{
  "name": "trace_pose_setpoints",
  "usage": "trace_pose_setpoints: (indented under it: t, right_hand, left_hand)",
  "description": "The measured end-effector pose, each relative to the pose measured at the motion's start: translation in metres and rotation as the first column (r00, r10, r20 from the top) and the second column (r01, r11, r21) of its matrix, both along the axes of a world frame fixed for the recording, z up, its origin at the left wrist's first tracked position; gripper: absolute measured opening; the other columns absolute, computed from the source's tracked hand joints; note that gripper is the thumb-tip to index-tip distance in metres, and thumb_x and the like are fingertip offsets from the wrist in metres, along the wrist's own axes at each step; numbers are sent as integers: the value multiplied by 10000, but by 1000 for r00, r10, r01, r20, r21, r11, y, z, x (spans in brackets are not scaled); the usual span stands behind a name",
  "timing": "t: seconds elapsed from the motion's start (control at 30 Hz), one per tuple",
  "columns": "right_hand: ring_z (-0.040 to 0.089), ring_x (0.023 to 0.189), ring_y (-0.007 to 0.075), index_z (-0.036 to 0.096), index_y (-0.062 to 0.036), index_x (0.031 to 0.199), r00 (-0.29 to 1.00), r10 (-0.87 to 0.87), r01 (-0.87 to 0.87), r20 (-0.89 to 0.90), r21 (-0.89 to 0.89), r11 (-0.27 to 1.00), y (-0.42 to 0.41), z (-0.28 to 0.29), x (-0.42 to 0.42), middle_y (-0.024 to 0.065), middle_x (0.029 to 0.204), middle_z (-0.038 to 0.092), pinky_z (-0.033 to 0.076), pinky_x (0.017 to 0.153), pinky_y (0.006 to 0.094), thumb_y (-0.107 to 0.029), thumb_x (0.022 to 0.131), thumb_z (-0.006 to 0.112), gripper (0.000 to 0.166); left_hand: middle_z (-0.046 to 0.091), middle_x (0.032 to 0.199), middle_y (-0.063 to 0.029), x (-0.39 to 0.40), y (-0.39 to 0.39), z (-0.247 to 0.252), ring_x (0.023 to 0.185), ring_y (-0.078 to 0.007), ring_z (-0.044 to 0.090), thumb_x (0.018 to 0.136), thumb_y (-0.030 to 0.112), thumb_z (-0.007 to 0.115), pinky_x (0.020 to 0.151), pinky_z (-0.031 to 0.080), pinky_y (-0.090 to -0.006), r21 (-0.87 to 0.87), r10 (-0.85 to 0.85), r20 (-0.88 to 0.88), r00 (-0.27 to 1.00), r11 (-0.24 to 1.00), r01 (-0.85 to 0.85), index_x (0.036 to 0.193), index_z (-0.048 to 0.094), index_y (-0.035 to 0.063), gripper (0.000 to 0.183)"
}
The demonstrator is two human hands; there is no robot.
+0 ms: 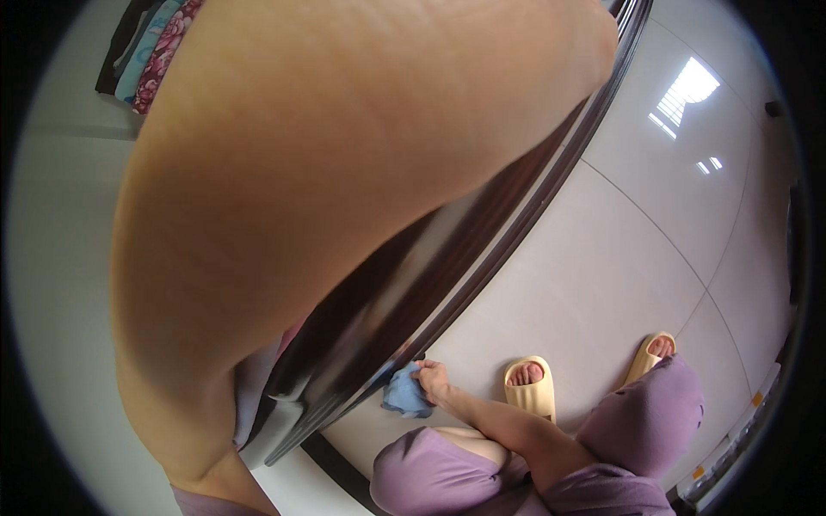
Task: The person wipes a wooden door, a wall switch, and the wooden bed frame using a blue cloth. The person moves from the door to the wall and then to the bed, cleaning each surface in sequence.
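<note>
Low by the floor, my right hand (433, 382) grips a crumpled light-blue cloth (405, 392). The cloth is at the foot of a glossy dark-brown furniture panel (361, 322); whether it presses on the panel cannot be told. My left arm (310, 168) is very close to the camera and crosses much of the view, hiding a large part of the furniture. No fingers of my left hand can be made out, so that hand is out of view.
Pale floor tiles (581, 258) lie to the right, with window light reflected in them. My feet are in yellow slippers (532, 393), my knees bent in purple trousers (432, 467). Folded patterned fabrics (158, 64) rest on a pale surface (64, 226) at upper left. Several objects line the right rim.
</note>
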State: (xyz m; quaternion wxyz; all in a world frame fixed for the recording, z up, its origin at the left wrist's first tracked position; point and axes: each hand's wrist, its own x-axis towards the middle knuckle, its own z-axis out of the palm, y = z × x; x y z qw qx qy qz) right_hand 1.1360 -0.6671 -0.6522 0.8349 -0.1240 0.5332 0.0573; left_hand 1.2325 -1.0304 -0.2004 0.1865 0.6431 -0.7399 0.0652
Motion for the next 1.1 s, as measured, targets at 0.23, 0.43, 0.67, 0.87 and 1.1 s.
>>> trace_pose_setpoints:
  t: [0.23, 0.43, 0.67, 0.87, 1.1]
  right_hand:
    - [591, 628, 184, 631, 4, 888, 972, -233, 234, 29, -42, 971, -92, -2, -14, 84, 749, 633, 496, 560, 313, 137, 730, 531, 229]
    - [596, 706, 168, 614, 28, 986, 910, -378, 403, 169, -155, 902, -179, 22, -20, 70, 805, 639, 501, 658, 286, 67, 774, 529, 232]
    - [403, 1256, 368, 216, 9, 1430, 997, 71, -20, 13, -896, 445, -119, 47, -42, 245, 1335, 424, 317, 1062, 405, -83, 793, 608, 754]
    - [408, 1252, 406, 152, -26, 1461, 986, 148, 7, 72, -917, 399, -149, 45, -45, 274, 1342, 408, 337, 1048, 400, -26, 753, 609, 843]
    - [544, 1098, 436, 346, -17, 1356, 948, -317, 116, -12, -918, 380, -256, 47, -25, 296, 1158, 557, 435, 946, 431, -18, 764, 500, 612]
  left_hand:
    - [629, 932, -97, -3, -1, 1, 840, -158, 586, 770, 121, 678, 806, 462, -286, -9, -8, -19, 1000, 1000, 8, 1143, 560, -48, 426]
    - [629, 928, -94, -2, -4, 2, 835, -152, 585, 773, 121, 676, 804, 462, -284, -7, 5, 6, 1000, 1000, -5, 1142, 561, -50, 422]
    - [628, 924, -90, -11, -3, 2, 830, -146, 583, 777, 122, 673, 802, 462, -281, 16, 117, 1, 993, 993, -117, 1140, 563, -52, 417]
    - [590, 1062, -162, -36, -1, 14, 973, -201, 569, 751, 71, 653, 899, 427, -298, 161, 444, -97, 891, 890, -426, 1199, 501, -95, 502]
    - [592, 1033, -181, -32, 0, 3, 987, -260, 570, 628, 11, 705, 921, 415, -354, 38, 489, -7, 872, 872, -489, 1216, 492, -75, 631]
